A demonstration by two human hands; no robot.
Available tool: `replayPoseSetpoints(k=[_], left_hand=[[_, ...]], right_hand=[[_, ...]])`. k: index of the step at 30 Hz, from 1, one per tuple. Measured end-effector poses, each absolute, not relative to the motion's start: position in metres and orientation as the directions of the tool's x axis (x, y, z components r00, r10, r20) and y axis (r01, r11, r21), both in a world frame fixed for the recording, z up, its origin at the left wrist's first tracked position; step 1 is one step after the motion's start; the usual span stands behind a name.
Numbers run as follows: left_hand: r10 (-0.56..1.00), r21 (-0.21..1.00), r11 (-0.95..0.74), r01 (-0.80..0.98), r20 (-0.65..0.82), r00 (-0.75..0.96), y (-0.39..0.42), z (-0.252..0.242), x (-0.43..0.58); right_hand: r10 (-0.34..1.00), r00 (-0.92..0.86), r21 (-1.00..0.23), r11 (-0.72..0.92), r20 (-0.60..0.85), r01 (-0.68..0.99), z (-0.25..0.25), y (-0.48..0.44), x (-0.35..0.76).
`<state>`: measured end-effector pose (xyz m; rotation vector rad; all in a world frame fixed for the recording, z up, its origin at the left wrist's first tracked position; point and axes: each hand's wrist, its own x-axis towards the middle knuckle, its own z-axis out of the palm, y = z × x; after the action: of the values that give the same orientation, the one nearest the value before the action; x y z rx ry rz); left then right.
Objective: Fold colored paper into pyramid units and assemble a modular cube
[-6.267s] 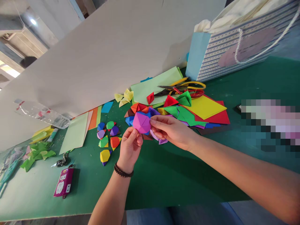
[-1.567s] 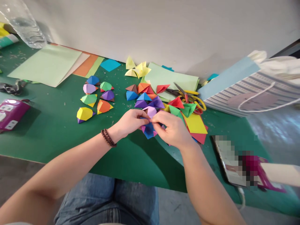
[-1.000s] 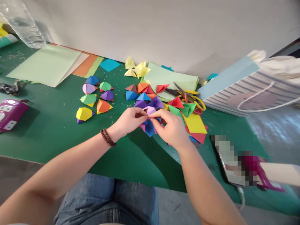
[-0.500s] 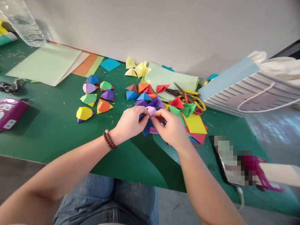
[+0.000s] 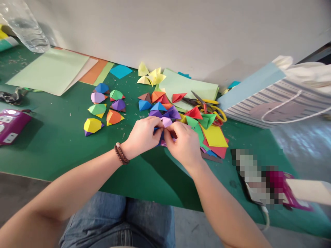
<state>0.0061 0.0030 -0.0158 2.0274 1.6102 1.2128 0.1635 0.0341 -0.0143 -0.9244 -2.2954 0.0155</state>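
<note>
My left hand (image 5: 148,133) and my right hand (image 5: 179,139) meet fingertip to fingertip over the table. Both are closed in a pinch on a small blue folded paper piece (image 5: 161,135), mostly hidden by the fingers. Right behind the fingertips lies a lilac folded paper piece (image 5: 166,121), and a bit of pink-purple paper shows under the right hand. Purple folded pieces (image 5: 172,112) and blue folded pieces (image 5: 145,105) sit just beyond. To the left stand several two-colour paper shapes, among them a yellow one (image 5: 92,126) and an orange one (image 5: 114,117).
Scissors (image 5: 200,100) and yellow-handled pliers (image 5: 191,101) lie among red and green folded papers at right. A striped paper bag (image 5: 274,96) stands behind a phone (image 5: 249,179). Paper sheets (image 5: 49,70), a plastic bottle (image 5: 28,31) and a purple power socket (image 5: 14,125) are left.
My right hand has shifted slightly left and turned, its fingers now covering more of the blue piece. My left hand has barely moved. Some paper at the right of that hand is newly uncovered.
</note>
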Motion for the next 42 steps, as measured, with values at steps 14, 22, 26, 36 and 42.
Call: replayPoseSetpoints(k=[14,22,26,36,42], left_hand=[[0.952,0.857,-0.235,0.458,0.299,-0.071,0.003,-0.012,0.004],[0.901,0.719,-0.342,0.605,0.434,-0.006,-0.001,-0.013,0.007],[0.861,0.603,-0.388,0.697,0.506,0.042,-0.002,-0.020,0.011],[0.817,0.460,-0.400,0.793,0.571,0.081,-0.005,-0.022,0.016],[0.833,0.542,-0.415,0.731,0.549,0.065,-0.005,-0.023,0.015]], right_hand=[[0.635,-0.490,-0.315,0.747,0.597,0.585,-0.013,0.036,0.166],[0.607,-0.581,-0.142,0.748,0.543,0.648,-0.009,0.030,0.164],[0.634,-0.545,-0.125,0.706,0.549,0.697,-0.012,0.028,0.161],[0.714,-0.445,-0.317,0.662,0.540,0.679,-0.013,0.026,0.160],[0.750,-0.420,-0.376,0.634,0.510,0.676,-0.016,0.027,0.160]])
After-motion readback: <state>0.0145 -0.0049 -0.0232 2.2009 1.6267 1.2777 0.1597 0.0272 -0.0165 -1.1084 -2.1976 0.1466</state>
